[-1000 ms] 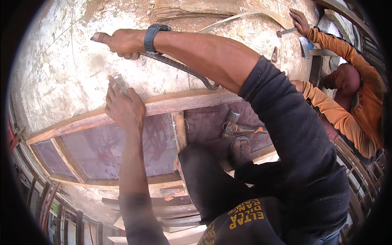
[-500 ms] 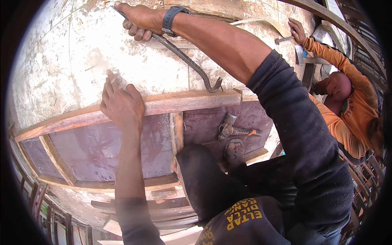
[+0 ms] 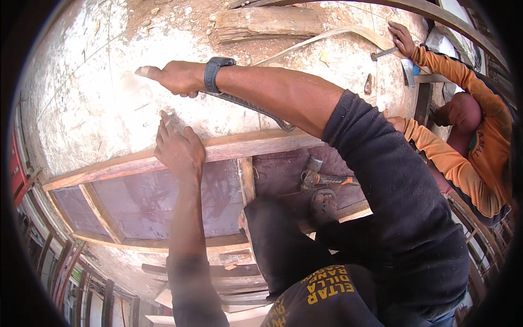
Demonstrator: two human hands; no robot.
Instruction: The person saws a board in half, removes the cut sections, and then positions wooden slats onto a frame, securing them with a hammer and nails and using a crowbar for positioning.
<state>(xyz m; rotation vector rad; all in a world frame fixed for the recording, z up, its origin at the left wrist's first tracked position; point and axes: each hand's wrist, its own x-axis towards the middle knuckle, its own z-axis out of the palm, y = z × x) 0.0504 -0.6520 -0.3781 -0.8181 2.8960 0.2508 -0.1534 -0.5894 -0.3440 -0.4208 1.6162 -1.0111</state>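
Note:
My right hand point(image 3: 177, 79), with a dark watch on the wrist, is closed around a dark ribbed crowbar point(image 3: 261, 113). The bar runs under my forearm, and its hooked end is by the long wooden beam point(image 3: 234, 146) of a frame. My forearm partly covers the bar. Across this beam lies my left hand point(image 3: 181, 148), its fingers stretched toward the pale floor. Whether a small thing lies at its fingertips I cannot tell. Inside the frame, on a dark purplish panel point(image 3: 163, 201), rests a hammer point(image 3: 313, 179) with an orange and black handle, close to my sandalled foot.
At the right a co-worker in orange sleeves point(image 3: 444, 68) crouches, one hand beside a metal rod point(image 3: 385, 53) with a round head. A rough timber point(image 3: 267, 24) and a pale strip point(image 3: 332, 34) lie at the far side. Loose planks point(image 3: 237, 283) are stacked near me.
My right hand has come down toward the beam, and the crowbar's handle end has lowered with it. The hooked end is now mostly behind my forearm. The co-worker's other hand has come into view.

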